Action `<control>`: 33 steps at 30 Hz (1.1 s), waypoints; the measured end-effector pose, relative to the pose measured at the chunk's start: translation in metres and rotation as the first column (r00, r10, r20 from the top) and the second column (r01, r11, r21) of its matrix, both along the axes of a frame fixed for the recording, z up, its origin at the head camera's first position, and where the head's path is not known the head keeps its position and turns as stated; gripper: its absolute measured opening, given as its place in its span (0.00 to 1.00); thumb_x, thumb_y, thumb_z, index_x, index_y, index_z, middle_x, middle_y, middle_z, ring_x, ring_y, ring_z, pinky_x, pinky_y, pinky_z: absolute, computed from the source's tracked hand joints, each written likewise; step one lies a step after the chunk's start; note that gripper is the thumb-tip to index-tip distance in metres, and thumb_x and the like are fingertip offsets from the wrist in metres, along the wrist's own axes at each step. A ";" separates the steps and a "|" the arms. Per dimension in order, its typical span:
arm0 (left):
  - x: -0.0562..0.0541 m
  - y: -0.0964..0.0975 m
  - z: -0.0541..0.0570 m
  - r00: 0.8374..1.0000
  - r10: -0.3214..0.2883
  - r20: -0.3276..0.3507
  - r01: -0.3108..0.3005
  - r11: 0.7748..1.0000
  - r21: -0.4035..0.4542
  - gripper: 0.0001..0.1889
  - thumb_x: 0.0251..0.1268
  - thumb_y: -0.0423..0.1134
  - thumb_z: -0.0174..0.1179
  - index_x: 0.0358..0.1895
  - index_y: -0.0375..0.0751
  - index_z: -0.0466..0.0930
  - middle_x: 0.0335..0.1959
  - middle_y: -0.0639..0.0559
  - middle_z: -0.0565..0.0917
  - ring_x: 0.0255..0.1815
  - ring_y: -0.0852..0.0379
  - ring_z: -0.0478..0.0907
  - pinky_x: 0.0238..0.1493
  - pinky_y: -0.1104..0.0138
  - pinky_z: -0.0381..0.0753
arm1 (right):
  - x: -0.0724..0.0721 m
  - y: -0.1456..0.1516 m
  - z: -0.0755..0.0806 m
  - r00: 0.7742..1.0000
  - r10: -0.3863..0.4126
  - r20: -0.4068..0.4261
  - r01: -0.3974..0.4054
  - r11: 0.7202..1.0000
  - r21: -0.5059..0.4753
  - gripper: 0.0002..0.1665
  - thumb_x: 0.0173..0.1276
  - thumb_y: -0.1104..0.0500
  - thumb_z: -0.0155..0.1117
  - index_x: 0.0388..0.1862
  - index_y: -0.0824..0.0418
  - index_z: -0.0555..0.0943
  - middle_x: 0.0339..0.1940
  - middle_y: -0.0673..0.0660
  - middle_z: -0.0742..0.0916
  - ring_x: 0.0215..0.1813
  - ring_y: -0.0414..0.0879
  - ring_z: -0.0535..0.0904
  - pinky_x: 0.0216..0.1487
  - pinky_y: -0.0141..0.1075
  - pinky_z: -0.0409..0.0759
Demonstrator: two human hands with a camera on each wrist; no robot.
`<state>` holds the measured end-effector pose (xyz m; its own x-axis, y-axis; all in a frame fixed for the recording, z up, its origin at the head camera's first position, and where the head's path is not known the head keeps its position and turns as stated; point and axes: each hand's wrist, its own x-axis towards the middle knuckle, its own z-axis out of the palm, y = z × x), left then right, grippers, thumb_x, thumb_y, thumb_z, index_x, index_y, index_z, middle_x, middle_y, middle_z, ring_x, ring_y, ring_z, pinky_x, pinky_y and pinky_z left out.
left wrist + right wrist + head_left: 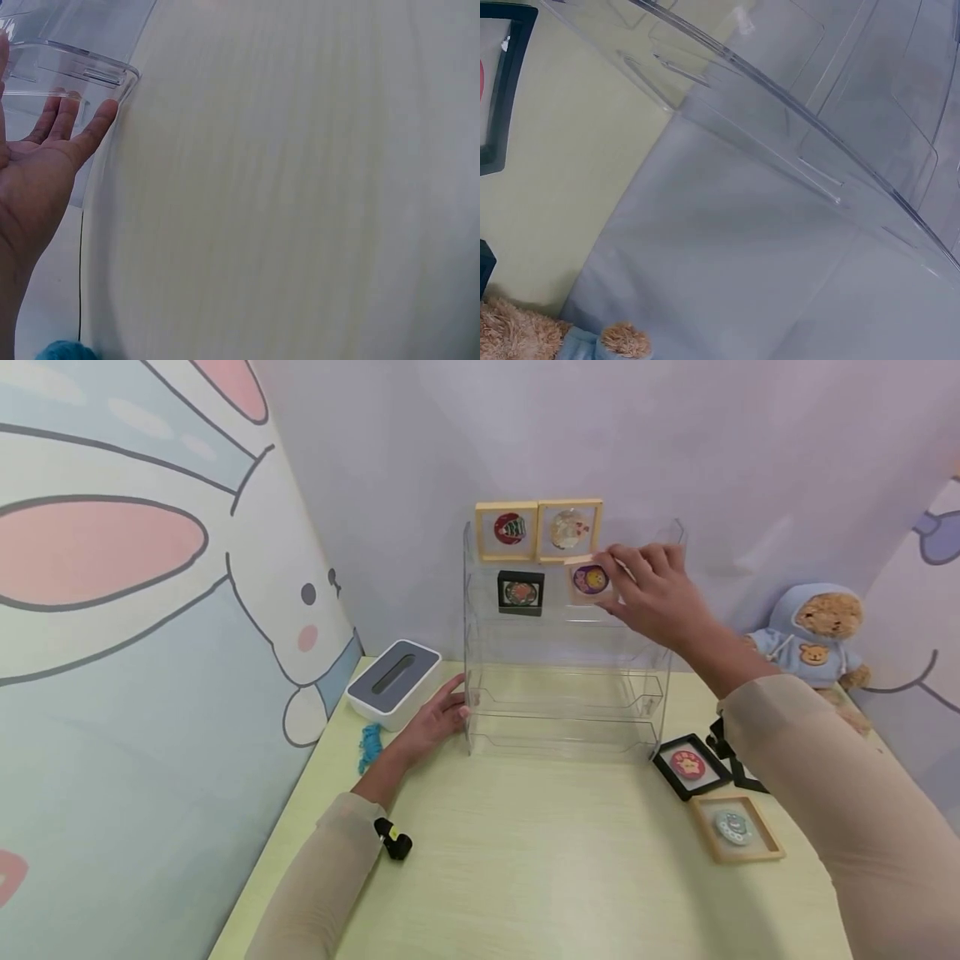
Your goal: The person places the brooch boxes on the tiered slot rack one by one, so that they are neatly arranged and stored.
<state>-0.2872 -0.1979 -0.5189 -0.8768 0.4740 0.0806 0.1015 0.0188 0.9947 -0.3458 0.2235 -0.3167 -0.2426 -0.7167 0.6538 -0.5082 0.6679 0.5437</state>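
Observation:
A clear acrylic display rack (566, 735) with several tiers stands on the table against the wall. My right hand (654, 589) pinches a small pale-framed badge (590, 579) by its right edge, at the second tier from the top. To its left on that tier sits a black-framed badge (521, 593). Two wood-framed badges, one red and green (510, 529) and one whitish (569, 530), stand side by side on the top tier. Low at the rack's left side, my left hand (435, 718) rests with extended fingers (96, 129) against the clear side panel.
A black frame (691, 766) and a wooden frame (737, 829), each holding a badge, lie right of the rack. Behind them sits a teddy bear (813, 635) in a blue hoodie. A tissue box (395, 683) and a blue stringy bundle (371, 747) are at the left.

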 end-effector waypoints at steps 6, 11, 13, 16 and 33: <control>0.000 0.000 0.001 1.000 -0.001 -0.005 0.001 1.000 0.005 0.38 0.90 0.37 0.54 0.93 0.55 0.48 0.83 0.29 0.69 0.83 0.28 0.68 0.65 0.69 0.83 | -0.010 -0.005 0.005 1.000 -0.005 -0.009 0.005 0.998 0.068 0.53 0.62 0.51 0.90 0.82 0.60 0.74 0.72 0.61 0.81 0.60 0.64 0.75 0.53 0.60 0.71; 0.000 0.001 0.003 1.000 0.000 -0.010 0.000 1.000 -0.004 0.38 0.90 0.40 0.56 0.92 0.57 0.49 0.83 0.30 0.69 0.83 0.30 0.69 0.66 0.68 0.83 | -0.011 -0.010 0.012 0.998 0.005 0.064 -0.013 0.994 0.113 0.56 0.57 0.54 0.93 0.82 0.59 0.75 0.73 0.60 0.81 0.62 0.64 0.75 0.56 0.63 0.72; 0.000 0.001 0.003 1.000 -0.002 -0.010 0.002 1.000 -0.007 0.38 0.90 0.40 0.56 0.92 0.57 0.49 0.83 0.30 0.69 0.84 0.30 0.68 0.66 0.69 0.83 | -0.010 -0.011 0.014 0.996 0.004 0.094 -0.016 0.992 0.128 0.56 0.56 0.55 0.93 0.82 0.59 0.76 0.73 0.60 0.81 0.61 0.64 0.75 0.57 0.64 0.72; 0.000 0.001 0.002 1.000 0.000 -0.011 0.000 1.000 -0.011 0.38 0.90 0.40 0.56 0.92 0.57 0.49 0.83 0.30 0.69 0.83 0.30 0.69 0.65 0.69 0.83 | -0.009 -0.013 0.017 0.990 -0.018 0.136 -0.005 0.987 0.161 0.54 0.59 0.55 0.92 0.82 0.59 0.75 0.74 0.61 0.80 0.62 0.65 0.75 0.57 0.64 0.72; 0.001 -0.001 0.002 1.000 0.001 -0.005 -0.001 1.000 -0.021 0.37 0.91 0.36 0.54 0.92 0.57 0.49 0.83 0.31 0.70 0.82 0.31 0.70 0.65 0.69 0.83 | -0.005 -0.019 0.030 0.954 -0.146 0.261 0.070 0.957 0.281 0.54 0.66 0.52 0.87 0.85 0.59 0.70 0.80 0.64 0.75 0.66 0.67 0.71 0.62 0.66 0.69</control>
